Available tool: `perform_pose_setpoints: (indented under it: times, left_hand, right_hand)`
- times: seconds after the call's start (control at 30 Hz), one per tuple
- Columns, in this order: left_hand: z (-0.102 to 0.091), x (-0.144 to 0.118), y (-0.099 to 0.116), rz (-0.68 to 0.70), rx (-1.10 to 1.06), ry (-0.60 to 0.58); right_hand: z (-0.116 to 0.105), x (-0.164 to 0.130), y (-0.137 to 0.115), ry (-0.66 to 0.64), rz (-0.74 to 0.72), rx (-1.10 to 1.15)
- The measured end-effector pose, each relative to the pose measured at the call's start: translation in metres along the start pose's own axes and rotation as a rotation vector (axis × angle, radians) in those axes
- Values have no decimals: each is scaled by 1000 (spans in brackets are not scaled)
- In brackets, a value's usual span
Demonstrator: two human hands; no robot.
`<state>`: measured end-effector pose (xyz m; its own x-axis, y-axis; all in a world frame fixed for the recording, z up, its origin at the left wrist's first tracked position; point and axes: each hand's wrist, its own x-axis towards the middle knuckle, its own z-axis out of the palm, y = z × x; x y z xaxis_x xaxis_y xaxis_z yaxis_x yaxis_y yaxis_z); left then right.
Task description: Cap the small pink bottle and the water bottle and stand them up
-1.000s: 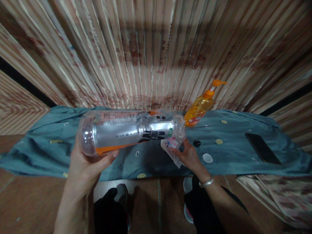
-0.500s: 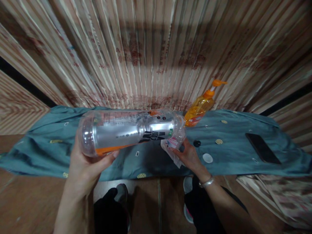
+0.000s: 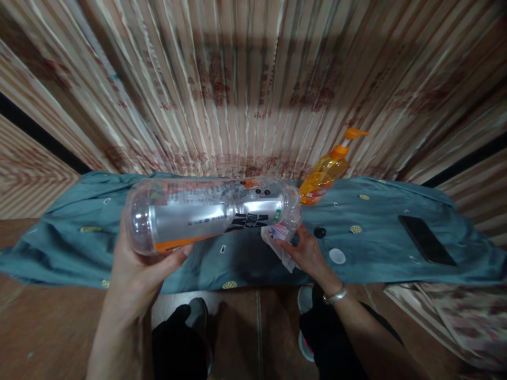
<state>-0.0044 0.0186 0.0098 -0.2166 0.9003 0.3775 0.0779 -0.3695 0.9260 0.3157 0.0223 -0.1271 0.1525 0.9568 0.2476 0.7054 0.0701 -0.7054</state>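
My left hand [image 3: 138, 274] grips the base end of a large clear plastic bottle [image 3: 198, 214] with a silver and orange label. The bottle lies nearly level in the air, its neck pointing right. My right hand [image 3: 309, 256] closes around a small clear plastic container [image 3: 282, 232] with a pink and white label, right at the big bottle's neck. Whether the neck touches its opening cannot be made out. Behind the neck stands an orange pump bottle [image 3: 320, 179], part full of orange liquid. A black cap [image 3: 320, 233] and a white round lid [image 3: 337, 256] lie beside my right hand.
A green patterned cloth [image 3: 190, 274] covers the narrow table. At the right end rests a black phone [image 3: 428, 240]. A pleated curtain [image 3: 245, 95] hangs close behind the table. Patterned fabric [image 3: 467, 322] hangs low at the right.
The large bottle has shifted very slightly to the left at its base, with my left hand on it. Otherwise both hands keep their holds and places.
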Motion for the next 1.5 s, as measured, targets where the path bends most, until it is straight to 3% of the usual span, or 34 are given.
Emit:
perform_pose_setpoints:
  times: [0.4,0.7,1.5]
  left_hand:
    - [-2,0,-2,38,36,-21]
    - [-2,-1,-2,-21,5,5]
    - [-1,-2,-2,-18,-1,25]
  right_hand:
    - [-1,2,-1,-18,26,-12]
    - [-2,2,-3,-21,20,27]
    - [-1,1,0,-15,-3,9]
